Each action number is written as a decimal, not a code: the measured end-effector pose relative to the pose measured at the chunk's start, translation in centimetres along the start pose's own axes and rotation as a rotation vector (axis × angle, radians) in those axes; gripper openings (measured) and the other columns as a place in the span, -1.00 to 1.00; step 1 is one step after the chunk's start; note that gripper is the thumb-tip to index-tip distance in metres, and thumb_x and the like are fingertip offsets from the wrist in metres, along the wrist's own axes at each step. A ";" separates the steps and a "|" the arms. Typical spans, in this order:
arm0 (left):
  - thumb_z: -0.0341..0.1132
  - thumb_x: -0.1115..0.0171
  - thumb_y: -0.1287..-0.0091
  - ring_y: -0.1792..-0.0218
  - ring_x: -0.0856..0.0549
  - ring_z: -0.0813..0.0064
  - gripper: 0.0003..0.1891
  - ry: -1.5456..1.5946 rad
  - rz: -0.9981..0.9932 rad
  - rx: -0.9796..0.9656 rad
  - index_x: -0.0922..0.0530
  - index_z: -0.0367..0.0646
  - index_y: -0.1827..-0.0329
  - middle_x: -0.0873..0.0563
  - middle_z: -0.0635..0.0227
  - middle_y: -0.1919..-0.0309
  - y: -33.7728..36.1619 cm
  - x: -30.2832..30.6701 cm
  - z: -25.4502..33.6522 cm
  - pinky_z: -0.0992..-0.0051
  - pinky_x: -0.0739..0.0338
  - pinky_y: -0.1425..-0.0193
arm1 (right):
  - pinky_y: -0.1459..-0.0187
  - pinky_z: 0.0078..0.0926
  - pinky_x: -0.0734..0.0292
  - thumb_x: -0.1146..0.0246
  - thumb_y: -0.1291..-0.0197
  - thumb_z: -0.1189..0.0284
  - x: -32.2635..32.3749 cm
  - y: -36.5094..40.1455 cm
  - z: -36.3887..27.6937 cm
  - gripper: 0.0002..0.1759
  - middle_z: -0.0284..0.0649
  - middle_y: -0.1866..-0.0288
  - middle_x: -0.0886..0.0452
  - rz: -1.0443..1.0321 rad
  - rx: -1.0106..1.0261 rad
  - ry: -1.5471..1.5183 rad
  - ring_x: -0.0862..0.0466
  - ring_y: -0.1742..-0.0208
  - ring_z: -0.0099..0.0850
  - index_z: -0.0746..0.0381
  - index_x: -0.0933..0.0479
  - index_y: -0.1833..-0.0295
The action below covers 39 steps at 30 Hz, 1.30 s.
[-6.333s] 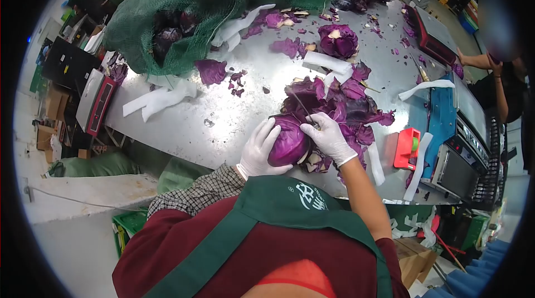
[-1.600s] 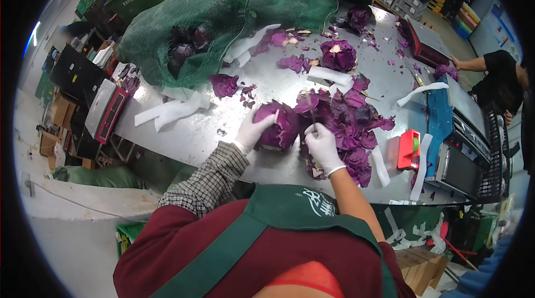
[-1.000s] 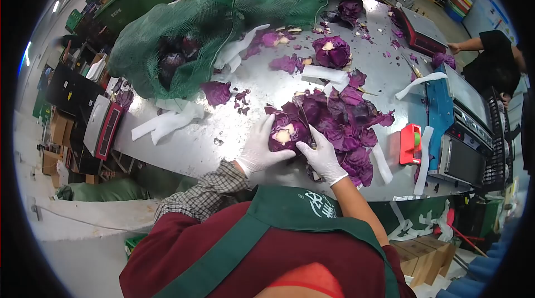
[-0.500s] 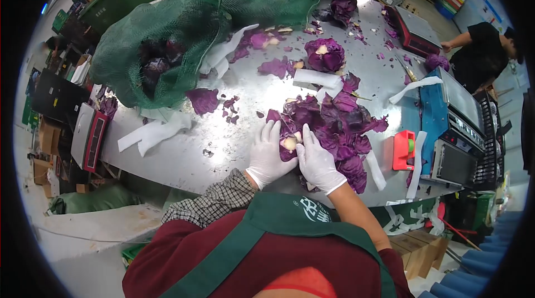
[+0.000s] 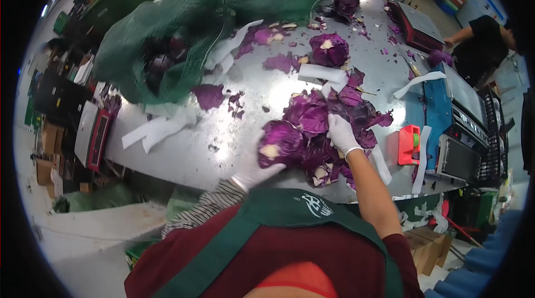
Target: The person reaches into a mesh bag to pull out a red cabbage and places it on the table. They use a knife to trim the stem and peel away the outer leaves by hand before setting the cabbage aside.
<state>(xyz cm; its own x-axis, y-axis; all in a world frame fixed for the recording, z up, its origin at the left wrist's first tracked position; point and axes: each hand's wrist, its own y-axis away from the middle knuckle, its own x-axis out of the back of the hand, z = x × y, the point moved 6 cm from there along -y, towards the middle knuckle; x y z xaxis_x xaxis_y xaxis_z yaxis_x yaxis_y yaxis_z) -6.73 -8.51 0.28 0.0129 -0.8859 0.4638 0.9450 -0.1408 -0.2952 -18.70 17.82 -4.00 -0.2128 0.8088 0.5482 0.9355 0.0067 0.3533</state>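
The left hand (image 5: pixel 257 176) cups a red cabbage (image 5: pixel 280 143) from the near side; the right hand (image 5: pixel 341 132) reaches over loose leaves (image 5: pixel 356 111), its grip unclear. Far left, a green mesh sack (image 5: pixel 167 47) contains cabbages (image 5: pixel 161 63).

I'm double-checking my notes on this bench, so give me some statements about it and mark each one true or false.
The tape dispenser is red. True.
The right hand is on the tape dispenser. False: it is at the leaf pile.
The left hand is touching a cabbage. True.
The net sack is blue. False: the net sack is green.
The leaf pile is purple. True.
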 end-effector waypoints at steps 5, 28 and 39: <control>-0.13 -0.58 0.07 -0.40 -0.30 -0.02 0.09 -0.040 -0.047 0.154 -0.07 -0.33 -0.45 -0.27 -0.14 -0.32 1.8 4.3 -0.1 0.20 -0.25 -0.44 | 0.38 -0.25 -0.59 0.02 -0.42 0.10 2.4 2.0 -0.5 -0.52 -0.02 0.48 -0.60 0.051 -0.109 -0.067 -0.67 0.53 -0.16 0.37 -0.44 0.03; 0.14 -0.43 0.11 -0.06 -0.56 -0.10 -0.04 -0.848 -0.394 0.421 -0.32 -0.46 -0.21 -0.33 -0.14 -0.26 -7.7 -2.5 4.1 0.17 -0.56 -0.10 | -0.20 -0.15 -0.43 0.06 -0.46 0.16 -4.8 10.4 -7.6 -0.31 0.34 -0.39 -0.21 0.008 0.483 0.164 -0.39 -0.31 0.16 0.47 -0.05 -0.45; 0.26 -0.35 0.13 0.02 -0.61 -0.12 -0.03 -0.881 -0.408 0.364 -0.44 -0.54 -0.10 -0.43 -0.24 -0.15 -8.8 -3.3 4.7 0.20 -0.58 -0.03 | -0.03 -0.17 -0.55 0.06 -0.45 0.22 -3.2 7.5 -6.7 -0.54 0.10 -0.11 -0.57 0.169 0.396 0.153 -0.62 -0.05 0.01 0.29 -0.41 -0.27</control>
<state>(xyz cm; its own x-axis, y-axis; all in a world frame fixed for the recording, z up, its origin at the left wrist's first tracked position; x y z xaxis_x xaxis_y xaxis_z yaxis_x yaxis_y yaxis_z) -13.60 -2.30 5.28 -0.2342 -0.1424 0.9617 0.9709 -0.0858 0.2237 -12.88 11.39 1.99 -0.0592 0.7223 0.6891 0.9901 0.1304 -0.0517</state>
